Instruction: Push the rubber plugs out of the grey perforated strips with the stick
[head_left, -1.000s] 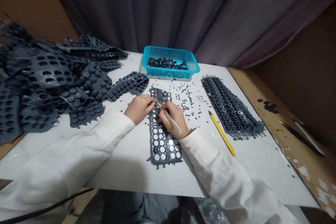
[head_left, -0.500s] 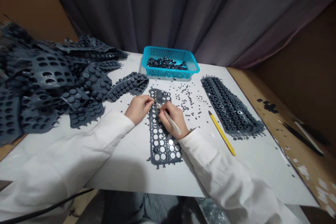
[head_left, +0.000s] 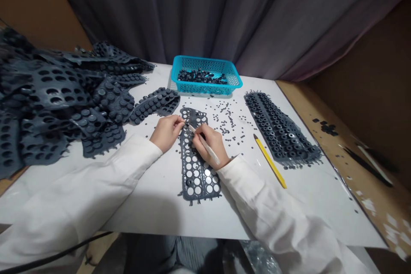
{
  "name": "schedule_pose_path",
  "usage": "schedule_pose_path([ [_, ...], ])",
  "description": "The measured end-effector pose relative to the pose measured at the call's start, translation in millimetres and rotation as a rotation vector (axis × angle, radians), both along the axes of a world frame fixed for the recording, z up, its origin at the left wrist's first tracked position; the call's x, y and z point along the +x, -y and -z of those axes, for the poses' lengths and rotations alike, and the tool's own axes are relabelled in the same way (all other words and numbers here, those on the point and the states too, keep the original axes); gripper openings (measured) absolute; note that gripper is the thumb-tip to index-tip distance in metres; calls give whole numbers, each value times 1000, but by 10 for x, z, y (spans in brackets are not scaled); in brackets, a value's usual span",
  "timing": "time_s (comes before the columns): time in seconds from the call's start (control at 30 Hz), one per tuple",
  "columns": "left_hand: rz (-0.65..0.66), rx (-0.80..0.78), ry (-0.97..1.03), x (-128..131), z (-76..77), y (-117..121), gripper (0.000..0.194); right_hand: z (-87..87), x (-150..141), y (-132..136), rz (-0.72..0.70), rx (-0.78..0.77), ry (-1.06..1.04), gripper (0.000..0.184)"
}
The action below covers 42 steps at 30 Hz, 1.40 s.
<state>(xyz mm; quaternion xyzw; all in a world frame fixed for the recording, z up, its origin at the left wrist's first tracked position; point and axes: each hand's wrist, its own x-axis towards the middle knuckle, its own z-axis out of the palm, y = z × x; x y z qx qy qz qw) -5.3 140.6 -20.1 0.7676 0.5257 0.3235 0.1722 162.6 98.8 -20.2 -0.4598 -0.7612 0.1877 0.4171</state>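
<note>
A dark grey rubber strip (head_left: pixel 196 171) full of round holes lies in front of me on the white table (head_left: pixel 154 201). My left hand (head_left: pixel 166 132) rests on the strip's left edge with its fingers curled and pinched at the rim. My right hand (head_left: pixel 210 145) is closed round a thin white pointed tool (head_left: pixel 204 144), whose tip touches the strip near my left fingertips. Small dark rubber discs (head_left: pixel 229 122) lie scattered just beyond the strip.
A turquoise basket (head_left: pixel 205 76) with dark rubber pieces stands at the back. A heap of grey rubber sheets (head_left: pixel 64 98) fills the left side. Another full rubber strip (head_left: pixel 281 130) lies at the right beside a yellow pencil (head_left: pixel 270 161). Dark tools (head_left: pixel 369 160) lie on the brown surface far right.
The view has shifted slightly. Both hands stay on the strip's upper part, with the tool tip working at nearly the same spot.
</note>
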Motion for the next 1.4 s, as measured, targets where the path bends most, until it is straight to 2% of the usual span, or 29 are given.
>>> schedule_pose_path([
  [0.47, -27, -10, 28, -105, -15, -58, 15, 10, 4, -8, 15, 15, 8, 8],
  [0.93, -141, -121, 342, -96, 49, -196, 20, -27, 3, 3, -1, -27, 8, 7],
  [1.03, -107, -140, 342, 17, -9, -292, 18, -33, -4, 5, 5, -25, 6, 8],
  [1.13, -30, -219, 286, 206, -145, -363, 16, -33, -8, 4, 15, -28, 3, 8],
  [1.27, 111, -267, 78, 417, -345, -336, 13, -15, -8, -9, 17, -20, 4, 7],
  [1.4, 166, -249, -26, 438, -370, -298, 14, 7, -5, -22, 16, -10, -6, 6],
])
